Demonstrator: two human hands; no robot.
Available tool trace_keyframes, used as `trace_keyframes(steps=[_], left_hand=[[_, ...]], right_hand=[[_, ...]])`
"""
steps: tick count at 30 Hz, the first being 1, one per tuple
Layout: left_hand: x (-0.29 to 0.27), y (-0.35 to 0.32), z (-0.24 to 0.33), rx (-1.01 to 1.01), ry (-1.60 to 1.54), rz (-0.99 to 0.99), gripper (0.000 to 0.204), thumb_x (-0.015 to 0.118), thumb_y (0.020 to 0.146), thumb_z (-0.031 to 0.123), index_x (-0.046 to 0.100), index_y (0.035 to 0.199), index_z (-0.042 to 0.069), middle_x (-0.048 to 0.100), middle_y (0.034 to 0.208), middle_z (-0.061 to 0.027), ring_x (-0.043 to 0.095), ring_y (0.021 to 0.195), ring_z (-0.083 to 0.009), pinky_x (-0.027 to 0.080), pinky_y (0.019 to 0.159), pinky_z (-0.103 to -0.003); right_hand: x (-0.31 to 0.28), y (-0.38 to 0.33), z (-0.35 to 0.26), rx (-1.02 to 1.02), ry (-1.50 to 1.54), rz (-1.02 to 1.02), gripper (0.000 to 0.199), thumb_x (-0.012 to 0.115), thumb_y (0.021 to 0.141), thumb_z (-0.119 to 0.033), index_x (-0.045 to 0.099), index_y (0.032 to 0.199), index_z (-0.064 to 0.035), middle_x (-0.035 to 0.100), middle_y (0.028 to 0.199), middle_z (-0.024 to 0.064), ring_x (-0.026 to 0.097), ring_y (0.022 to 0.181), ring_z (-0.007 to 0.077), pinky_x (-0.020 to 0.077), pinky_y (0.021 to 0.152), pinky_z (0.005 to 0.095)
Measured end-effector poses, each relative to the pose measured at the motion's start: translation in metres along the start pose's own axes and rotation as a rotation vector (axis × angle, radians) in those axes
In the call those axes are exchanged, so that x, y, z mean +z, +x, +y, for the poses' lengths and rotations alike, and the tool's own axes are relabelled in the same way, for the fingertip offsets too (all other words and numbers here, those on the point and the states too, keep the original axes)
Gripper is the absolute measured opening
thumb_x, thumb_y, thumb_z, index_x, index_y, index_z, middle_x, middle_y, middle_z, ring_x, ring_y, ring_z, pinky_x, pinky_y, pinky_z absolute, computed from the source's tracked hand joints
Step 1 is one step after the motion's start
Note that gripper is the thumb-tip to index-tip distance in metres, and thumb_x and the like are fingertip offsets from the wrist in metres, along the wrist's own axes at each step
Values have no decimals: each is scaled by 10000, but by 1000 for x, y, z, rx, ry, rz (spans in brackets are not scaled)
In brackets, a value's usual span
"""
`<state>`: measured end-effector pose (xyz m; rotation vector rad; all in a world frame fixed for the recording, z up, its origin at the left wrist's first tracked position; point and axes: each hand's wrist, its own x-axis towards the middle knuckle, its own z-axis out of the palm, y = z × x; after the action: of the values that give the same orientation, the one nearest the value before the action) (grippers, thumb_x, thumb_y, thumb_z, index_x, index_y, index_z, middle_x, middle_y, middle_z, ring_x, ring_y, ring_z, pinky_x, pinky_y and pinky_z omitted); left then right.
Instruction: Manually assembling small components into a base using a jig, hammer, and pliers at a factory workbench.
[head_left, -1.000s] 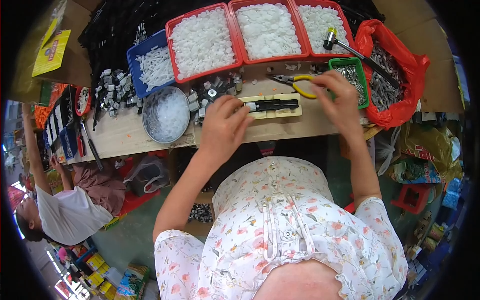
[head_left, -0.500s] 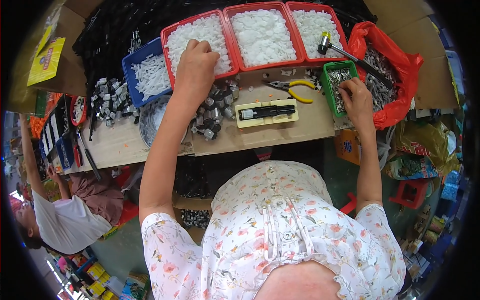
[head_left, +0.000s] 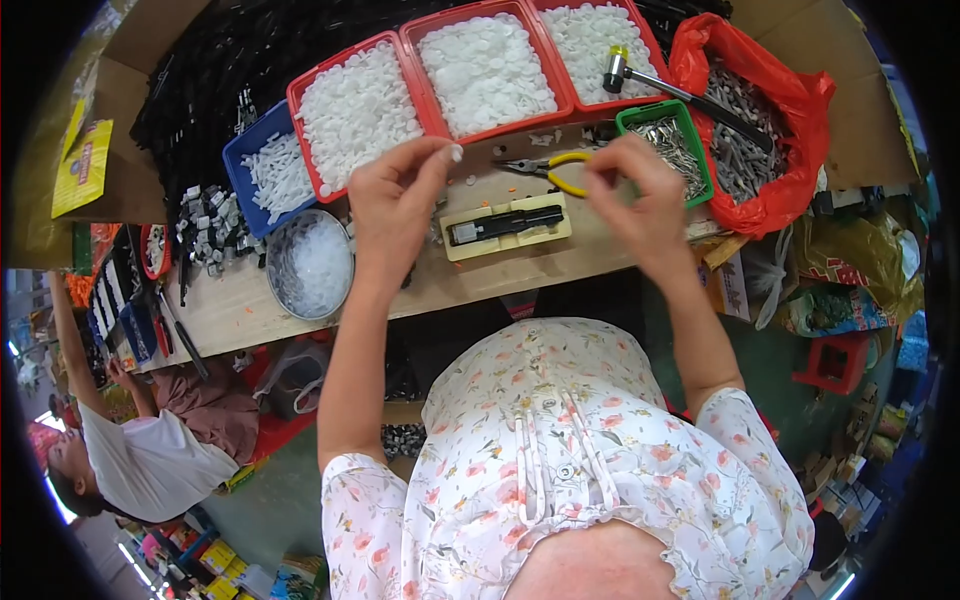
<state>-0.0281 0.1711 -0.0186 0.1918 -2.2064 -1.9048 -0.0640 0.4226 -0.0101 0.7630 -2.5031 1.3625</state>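
Between the thumb and forefinger of my left hand (head_left: 393, 205) is a small white plastic piece (head_left: 457, 153); the hand is closed over the table, left of a cream holder block (head_left: 555, 240). A long black part (head_left: 520, 220) with a clear end lies in that block. My right hand (head_left: 640, 205) is in front of the green bin (head_left: 704, 160) of small metal pins, fingers pinched together. What it holds, if anything, is too small to make out. Pliers with yellow handles (head_left: 568, 183) lie behind the block, partly covered by the right hand.
Three red trays (head_left: 408, 62) of white pieces stand at the back. A hammer (head_left: 690, 98) rests across the right tray and a red bag (head_left: 815, 150) of metal parts. At left are a blue bin (head_left: 232, 160), a metal bowl (head_left: 350, 265) and another person (head_left: 150, 455).
My left hand has come out of the left red tray toward me with a white piece. My right hand has left the green bin and moved left toward the block. The view has shifted slightly.
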Motion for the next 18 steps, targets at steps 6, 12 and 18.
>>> trace_keyframes(steps=[6,12,18], left_hand=[[31,-24,-2,-5,-33,101,134,714,905,69,731,984,-38,674,790,18,525,686,-11,432,600,-192],[31,-32,-7,42,16,133,132,717,891,57,728,982,-38,707,813,-42,580,684,-48,472,615,-223],[30,-34,-7,181,92,160,117,722,860,25,726,963,-30,720,842,-103,657,689,-132,509,639,-258]], right_hand=[[44,8,-28,-97,101,27,88,717,762,-16,641,806,-18,599,760,78,620,628,210,480,569,336],[53,9,-27,-90,84,4,92,718,758,-21,633,792,-19,595,757,75,623,622,212,475,563,335],[57,6,-30,-73,9,-14,78,697,785,18,628,820,11,586,771,70,593,662,160,468,599,292]])
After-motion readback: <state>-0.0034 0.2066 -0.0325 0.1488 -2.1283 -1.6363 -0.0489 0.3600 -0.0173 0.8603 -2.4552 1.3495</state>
